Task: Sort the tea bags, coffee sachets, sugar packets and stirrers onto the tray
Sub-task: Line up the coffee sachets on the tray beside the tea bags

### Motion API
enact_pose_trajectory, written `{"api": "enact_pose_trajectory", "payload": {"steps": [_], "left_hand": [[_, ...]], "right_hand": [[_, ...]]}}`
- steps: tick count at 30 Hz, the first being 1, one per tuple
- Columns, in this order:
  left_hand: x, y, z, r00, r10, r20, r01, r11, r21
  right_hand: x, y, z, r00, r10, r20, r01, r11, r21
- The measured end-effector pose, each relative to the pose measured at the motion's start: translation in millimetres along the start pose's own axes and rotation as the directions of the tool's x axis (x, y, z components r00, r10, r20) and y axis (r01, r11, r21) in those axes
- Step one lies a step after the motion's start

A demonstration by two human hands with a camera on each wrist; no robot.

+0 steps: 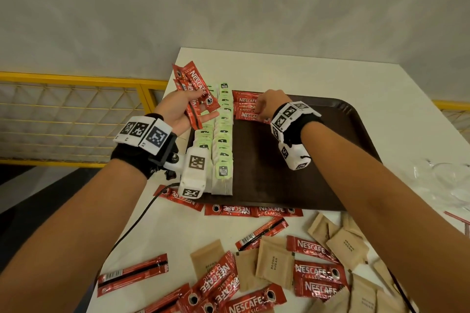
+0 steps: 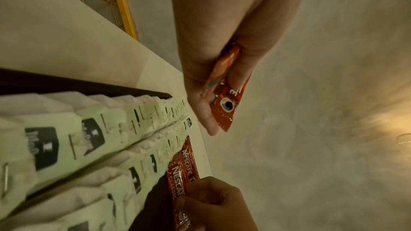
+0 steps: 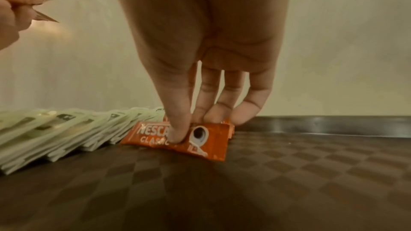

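The right hand is pinching a red coffee sachet between thumb and fingertips, the packet lying flat directly beneath them on the brown tray, its long axis running crosswise and one end butting the tea-bag rows just beside the grip. The left hand is gripping a fan of sachets, their long axes pointing up and away from the palm.
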State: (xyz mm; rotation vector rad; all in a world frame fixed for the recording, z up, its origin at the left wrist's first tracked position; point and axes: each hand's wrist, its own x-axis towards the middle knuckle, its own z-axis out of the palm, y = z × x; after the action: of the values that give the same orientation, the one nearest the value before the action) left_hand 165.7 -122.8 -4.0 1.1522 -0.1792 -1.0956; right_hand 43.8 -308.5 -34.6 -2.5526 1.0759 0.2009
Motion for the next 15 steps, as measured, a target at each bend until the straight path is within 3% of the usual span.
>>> {"api": "enact_pose_trajectory", "payload": {"steps": [15], "left_hand": [[7.0,-4.8,0.0,1.000,-0.016,-0.008,0.016,0.999,-0.041]], "right_hand": [[7.2,1.5,3.5,0.995,-0.078,-0.062,0.078,0.997,0.008]]}}
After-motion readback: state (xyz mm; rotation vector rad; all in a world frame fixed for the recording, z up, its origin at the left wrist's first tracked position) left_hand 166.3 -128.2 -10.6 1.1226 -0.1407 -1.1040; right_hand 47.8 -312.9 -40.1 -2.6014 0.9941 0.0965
